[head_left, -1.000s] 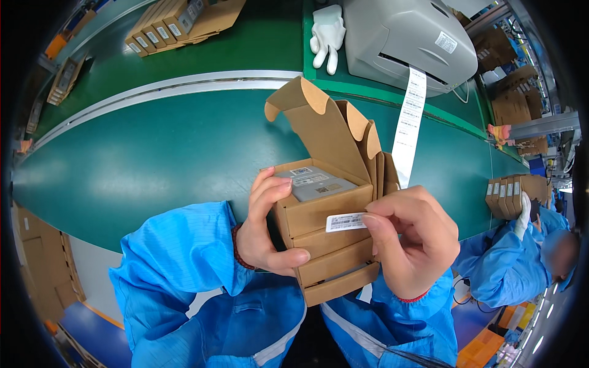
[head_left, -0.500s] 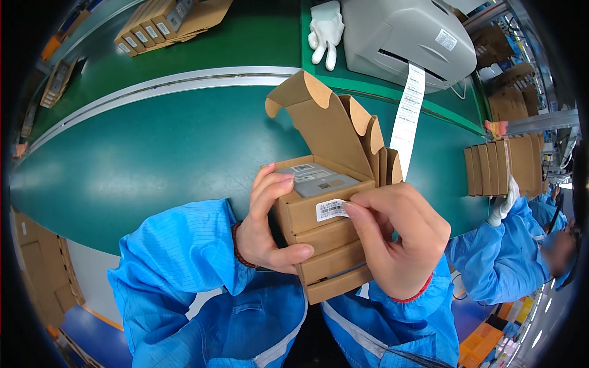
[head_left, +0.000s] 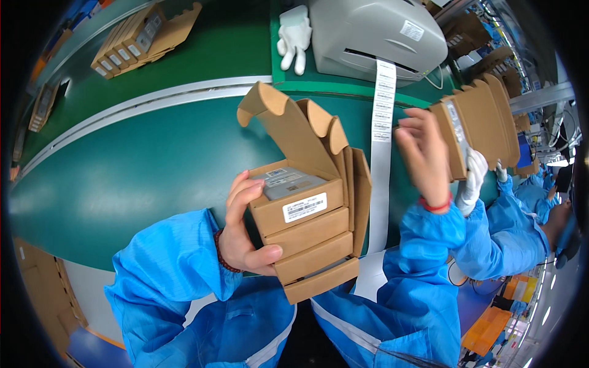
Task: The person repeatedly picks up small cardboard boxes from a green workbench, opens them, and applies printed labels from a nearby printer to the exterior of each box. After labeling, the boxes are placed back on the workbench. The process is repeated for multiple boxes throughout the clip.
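My left hand (head_left: 245,224) is closed round the left side of a stack of several small brown cardboard boxes (head_left: 316,233). The topmost box has its flaps raised, and a grey packaged item (head_left: 291,183) lies inside it. A white barcode label (head_left: 305,208) sits flat on that box's front wall. My right hand (head_left: 424,153) is raised to the right of the stack, fingers loosely bent and apart, with nothing visible in them. Close to it, a strip of printed labels (head_left: 383,104) hangs from the grey label printer (head_left: 377,43) down past the table edge.
A white glove (head_left: 295,40) lies beside the printer. More brown boxes (head_left: 126,43) stand at the far left, beyond a metal rail (head_left: 153,101). On the right, a co-worker's gloved hand (head_left: 472,181) holds another stack of open boxes (head_left: 475,126), close to my right hand.
My right hand has left the label, now fully on the box front, and moved up and right toward the label strip. The co-worker's boxes have come closer. My left hand keeps its hold.
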Motion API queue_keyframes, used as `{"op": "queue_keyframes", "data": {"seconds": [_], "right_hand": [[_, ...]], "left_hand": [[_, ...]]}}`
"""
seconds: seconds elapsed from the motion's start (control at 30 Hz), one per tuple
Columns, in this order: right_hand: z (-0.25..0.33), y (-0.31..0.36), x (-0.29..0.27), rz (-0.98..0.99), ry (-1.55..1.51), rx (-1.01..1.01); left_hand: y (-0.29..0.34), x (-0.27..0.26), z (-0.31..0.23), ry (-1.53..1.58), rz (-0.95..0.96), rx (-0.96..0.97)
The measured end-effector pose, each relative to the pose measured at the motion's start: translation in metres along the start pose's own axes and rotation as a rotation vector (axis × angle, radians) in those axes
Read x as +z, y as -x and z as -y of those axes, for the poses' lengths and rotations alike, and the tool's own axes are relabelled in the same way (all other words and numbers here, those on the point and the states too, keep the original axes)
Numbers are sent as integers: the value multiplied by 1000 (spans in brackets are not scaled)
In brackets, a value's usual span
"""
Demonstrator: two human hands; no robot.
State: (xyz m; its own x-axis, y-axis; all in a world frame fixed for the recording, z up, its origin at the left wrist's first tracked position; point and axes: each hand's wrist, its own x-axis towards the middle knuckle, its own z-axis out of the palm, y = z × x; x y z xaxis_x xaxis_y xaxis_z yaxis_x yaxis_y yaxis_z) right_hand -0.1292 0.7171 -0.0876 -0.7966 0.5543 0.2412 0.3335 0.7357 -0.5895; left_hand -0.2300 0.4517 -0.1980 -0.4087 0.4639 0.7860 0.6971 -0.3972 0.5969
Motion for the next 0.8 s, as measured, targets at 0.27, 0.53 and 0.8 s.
{"op": "queue_keyframes", "data": {"seconds": [0.27, 0.53, 0.8], "right_hand": [[-38, 6, 34, 59, -136, -53], [-51, 4, 43, -104, -296, 121], [-38, 7, 36, -373, -203, 52]], "left_hand": [[21, 3, 9, 185, -47, -191], [22, 4, 13, 223, -32, -264], [14, 5, 10, 127, -12, -192]]}}
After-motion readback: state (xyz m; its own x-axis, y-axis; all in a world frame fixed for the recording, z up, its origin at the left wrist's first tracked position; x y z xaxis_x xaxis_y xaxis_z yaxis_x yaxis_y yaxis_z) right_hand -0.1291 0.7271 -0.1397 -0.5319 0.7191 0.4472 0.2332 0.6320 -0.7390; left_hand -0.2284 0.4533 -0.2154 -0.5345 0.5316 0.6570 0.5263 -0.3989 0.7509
